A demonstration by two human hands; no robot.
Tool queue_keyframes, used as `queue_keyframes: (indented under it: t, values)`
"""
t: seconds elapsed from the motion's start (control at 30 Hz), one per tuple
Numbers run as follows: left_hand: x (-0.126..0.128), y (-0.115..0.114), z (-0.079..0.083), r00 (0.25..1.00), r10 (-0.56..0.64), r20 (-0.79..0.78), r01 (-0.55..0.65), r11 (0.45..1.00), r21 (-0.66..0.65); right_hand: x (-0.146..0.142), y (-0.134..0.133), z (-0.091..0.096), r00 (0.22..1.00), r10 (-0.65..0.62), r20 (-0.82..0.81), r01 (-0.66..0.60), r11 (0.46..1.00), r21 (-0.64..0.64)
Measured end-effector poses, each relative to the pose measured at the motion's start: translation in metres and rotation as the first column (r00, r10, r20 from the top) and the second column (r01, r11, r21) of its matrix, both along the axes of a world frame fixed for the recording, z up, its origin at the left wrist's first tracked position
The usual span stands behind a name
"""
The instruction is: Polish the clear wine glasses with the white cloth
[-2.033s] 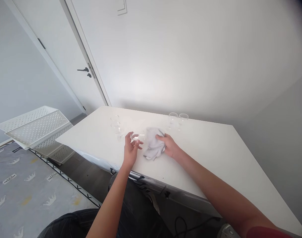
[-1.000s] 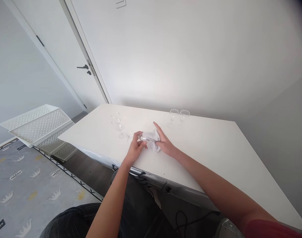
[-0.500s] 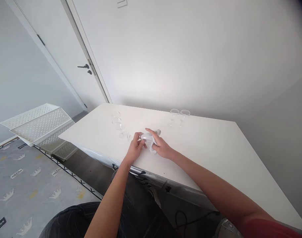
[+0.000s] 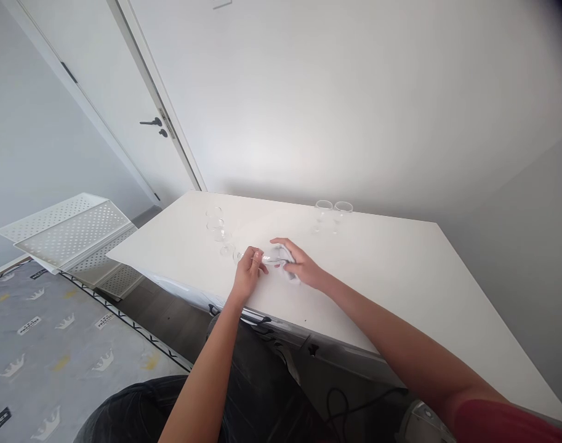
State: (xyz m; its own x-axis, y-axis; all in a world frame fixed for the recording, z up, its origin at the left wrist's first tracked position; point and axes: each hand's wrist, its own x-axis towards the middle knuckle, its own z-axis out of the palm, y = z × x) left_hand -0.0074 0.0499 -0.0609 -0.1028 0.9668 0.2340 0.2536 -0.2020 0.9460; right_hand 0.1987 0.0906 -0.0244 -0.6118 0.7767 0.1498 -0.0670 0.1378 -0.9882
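My left hand [image 4: 248, 271] is closed on a clear stemmed glass [image 4: 268, 259], which lies sideways between my hands above the table's front half. With my right hand [image 4: 303, 266] I grip a white cloth [image 4: 290, 274] against the glass's right end. My fingers and the cloth hide part of the glass. Several more clear stemmed glasses [image 4: 215, 225] stand to the left of my left hand, their outlines faint against the white top. Two others [image 4: 324, 207] stand upright side by side near the wall.
The white table [image 4: 401, 289] runs along a pale wall. Perforated white metal panels [image 4: 63, 231] lie past its left end, beside a grey crown-patterned mattress [image 4: 68, 344]. A door with a dark handle [image 4: 152, 122] is at back left. A dark cable [image 4: 338, 409] hangs below the table.
The glass has turned in my hands, and its foot no longer shows beyond my right fingers. The cloth has shifted slightly right with my right hand. The view has moved slightly.
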Motion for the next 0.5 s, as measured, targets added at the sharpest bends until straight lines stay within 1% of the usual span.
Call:
queue_keyframes:
  t: [0.07, 0.13, 0.17, 0.23, 0.3, 0.33, 0.4, 0.5]
  values:
    - [0.000, 0.000, 0.000, 0.999, 0.022, 0.031, -0.022, 1.000, 0.006, 0.003, 0.002, 0.001, 0.997, -0.068, -0.045, 0.066, 0.997, -0.042]
    - [0.000, 0.000, 0.000, 0.999, -0.035, 0.020, 0.035, 0.999, 0.004, 0.007, 0.003, 0.001, 0.993, -0.116, -0.022, 0.116, 0.993, -0.008]
    - [0.001, 0.000, 0.000, 0.997, -0.074, 0.009, 0.074, 0.997, 0.002, 0.007, 0.002, 0.001, 0.993, -0.113, 0.011, 0.113, 0.993, 0.027]
    - [0.001, 0.000, -0.001, 0.993, -0.119, -0.020, 0.119, 0.993, -0.014, 0.006, -0.001, 0.001, 0.995, -0.053, 0.089, 0.044, 0.993, 0.106]
    - [0.001, 0.000, -0.002, 0.993, -0.110, -0.039, 0.109, 0.993, -0.036, 0.002, -0.003, 0.001, 0.992, -0.026, 0.120, 0.002, 0.982, 0.190]
    - [0.001, 0.000, -0.002, 0.994, -0.104, -0.040, 0.102, 0.994, -0.045, 0.000, -0.003, 0.001, 0.992, -0.048, 0.116, 0.020, 0.974, 0.226]
    - [0.003, -0.001, 0.000, 0.991, -0.131, -0.010, 0.130, 0.990, -0.059, -0.003, 0.000, 0.000, 0.986, -0.144, 0.084, 0.116, 0.955, 0.273]
    - [0.006, -0.006, 0.006, 0.967, -0.247, 0.059, 0.251, 0.965, -0.070, -0.003, 0.008, -0.003, 0.949, -0.313, 0.023, 0.297, 0.919, 0.258]
